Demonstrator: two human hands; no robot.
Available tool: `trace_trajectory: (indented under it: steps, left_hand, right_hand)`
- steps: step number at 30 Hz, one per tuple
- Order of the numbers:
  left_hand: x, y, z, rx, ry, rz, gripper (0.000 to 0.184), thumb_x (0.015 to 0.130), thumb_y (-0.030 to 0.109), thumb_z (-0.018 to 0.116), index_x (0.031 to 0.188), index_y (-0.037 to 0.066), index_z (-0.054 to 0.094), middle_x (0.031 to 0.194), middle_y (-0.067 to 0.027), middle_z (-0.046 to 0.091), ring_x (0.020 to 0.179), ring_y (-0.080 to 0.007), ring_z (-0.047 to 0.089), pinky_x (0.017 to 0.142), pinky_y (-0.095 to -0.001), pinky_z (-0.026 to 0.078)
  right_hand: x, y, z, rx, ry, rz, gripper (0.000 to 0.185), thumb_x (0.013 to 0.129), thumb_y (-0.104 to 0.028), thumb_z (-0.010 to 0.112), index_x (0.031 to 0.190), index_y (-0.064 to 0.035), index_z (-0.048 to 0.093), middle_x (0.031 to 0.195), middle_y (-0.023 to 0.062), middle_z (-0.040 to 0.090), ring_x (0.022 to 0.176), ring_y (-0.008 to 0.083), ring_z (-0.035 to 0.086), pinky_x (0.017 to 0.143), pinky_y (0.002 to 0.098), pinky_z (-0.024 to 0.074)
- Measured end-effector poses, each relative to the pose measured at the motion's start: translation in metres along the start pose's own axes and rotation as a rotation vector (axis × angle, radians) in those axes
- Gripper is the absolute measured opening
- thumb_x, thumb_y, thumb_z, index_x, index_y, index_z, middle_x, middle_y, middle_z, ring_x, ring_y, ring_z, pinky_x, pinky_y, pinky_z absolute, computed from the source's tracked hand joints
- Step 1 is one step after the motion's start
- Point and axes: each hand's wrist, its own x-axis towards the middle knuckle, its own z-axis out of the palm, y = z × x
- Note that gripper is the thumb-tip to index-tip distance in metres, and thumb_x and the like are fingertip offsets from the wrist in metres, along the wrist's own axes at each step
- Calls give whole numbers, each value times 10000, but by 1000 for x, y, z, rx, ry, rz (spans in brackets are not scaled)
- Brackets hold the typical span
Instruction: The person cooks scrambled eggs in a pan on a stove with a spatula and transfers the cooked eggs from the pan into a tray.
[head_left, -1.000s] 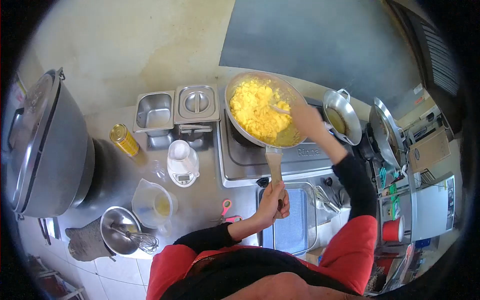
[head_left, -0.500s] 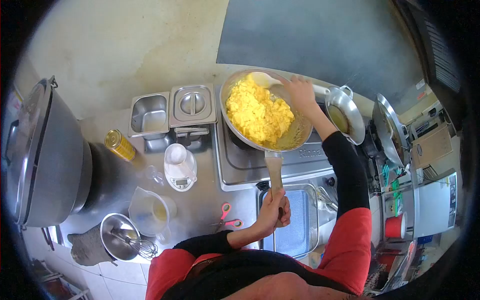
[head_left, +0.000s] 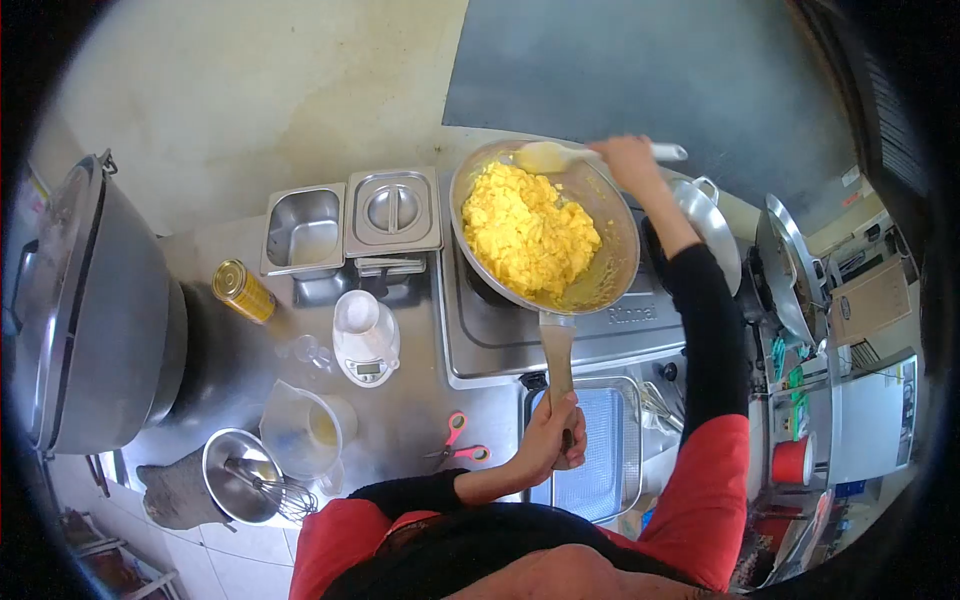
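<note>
Yellow scrambled eggs (head_left: pixel 525 232) lie heaped in a wide frying pan (head_left: pixel 610 262) on the gas stove (head_left: pixel 480 345). My left hand (head_left: pixel 553 433) is closed round the pan's long handle (head_left: pixel 557 355), close to my body. At the far side of the pan, my right hand (head_left: pixel 628 160) grips a white spatula (head_left: pixel 668 152) by its handle. The spatula's pale blade (head_left: pixel 545 157) is at the pan's upper left rim, beside the top of the eggs. My fingers partly cover the spatula handle.
Left of the stove are steel containers (head_left: pixel 393 210), a kitchen scale (head_left: pixel 366 345), a yellow can (head_left: pixel 243 290), a plastic jug (head_left: pixel 305 430), scissors (head_left: pixel 460 440) and a bowl with a whisk (head_left: pixel 240 475). A wire basket (head_left: pixel 600 450) sits in front; more pans (head_left: pixel 710 235) stand right.
My right hand has moved up and to the right with the spatula, away from over the pan's inside. My left hand keeps its hold on the handle.
</note>
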Motion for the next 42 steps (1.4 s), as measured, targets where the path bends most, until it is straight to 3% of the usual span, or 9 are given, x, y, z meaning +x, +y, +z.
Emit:
trace_trajectory:
  steps: [7, 11, 13, 18, 22, 24, 32, 38, 42]
  left_hand:
    - [-1, 1, -1, -30, -14, -21, 201, 893, 322, 403, 908, 134, 331, 602, -45, 400, 391, -136, 361, 343, -271, 301]
    - [-1, 0, -3, -7, -26, -6, 201, 895, 324, 396, 915, 134, 334, 604, -45, 400, 396, -134, 365, 345, -269, 303]
    - [-1, 0, -2, 4, -17, -4, 195, 898, 321, 390, 910, 134, 335, 606, -43, 401, 403, -132, 371, 347, -265, 307]
    - [-2, -1, 0, 11, -37, 23, 194, 897, 328, 390, 903, 142, 336, 614, -38, 406, 408, -129, 377, 348, -265, 314]
    - [2, -7, -3, 24, -39, 39, 194, 894, 334, 396, 897, 149, 338, 616, -35, 406, 412, -127, 378, 349, -267, 320]
    - [3, -9, -1, 47, -30, 60, 199, 890, 336, 400, 893, 146, 343, 616, -36, 404, 413, -126, 372, 351, -264, 315]
    - [-2, -8, -2, 67, -3, 125, 226, 878, 345, 419, 895, 127, 363, 598, -37, 394, 409, -123, 354, 355, -263, 289]
    - [-4, 0, -2, 44, -82, 66, 222, 886, 324, 408, 853, 124, 316, 611, -42, 408, 409, -132, 386, 360, -276, 325]
    - [-4, 0, -2, 52, -65, 54, 218, 883, 334, 411, 875, 131, 332, 604, -39, 398, 409, -130, 372, 359, -270, 308]
  right_hand:
    - [-1, -94, -101, -69, 499, -969, 264, 697, -151, 542, 945, -195, 621, 749, 6, 513, 842, 170, 494, 855, 348, 341]
    - [-58, -86, -132, -250, 234, -900, 133, 709, -162, 538, 810, -201, 616, 812, -11, 557, 933, 146, 489, 863, 326, 336]
    - [-84, -59, -138, -162, 296, -608, 113, 715, -159, 537, 777, -202, 621, 787, 1, 587, 899, 143, 528, 883, 309, 333]
    - [-124, -32, -160, -6, -538, -257, 157, 726, -152, 515, 814, -66, 613, 694, 101, 595, 694, 267, 600, 657, 381, 461]
    - [-144, -80, -117, 171, -384, -384, 139, 734, -133, 504, 764, -31, 593, 678, 145, 597, 654, 296, 608, 552, 382, 484]
    - [-142, -115, -90, 346, -55, -339, 139, 727, -117, 497, 743, -16, 592, 664, 157, 592, 640, 294, 610, 539, 386, 486]
    - [-57, -88, -72, 252, 36, 13, 184, 726, -108, 483, 741, -2, 633, 738, 178, 613, 687, 306, 612, 592, 385, 491]
    - [-108, -45, -155, 42, -369, -96, 145, 678, -102, 520, 713, -21, 634, 682, 165, 610, 625, 295, 611, 551, 371, 491]
    - [-169, -107, -123, -63, -103, -290, 113, 680, -144, 547, 634, -64, 613, 598, 112, 594, 547, 211, 608, 463, 326, 473]
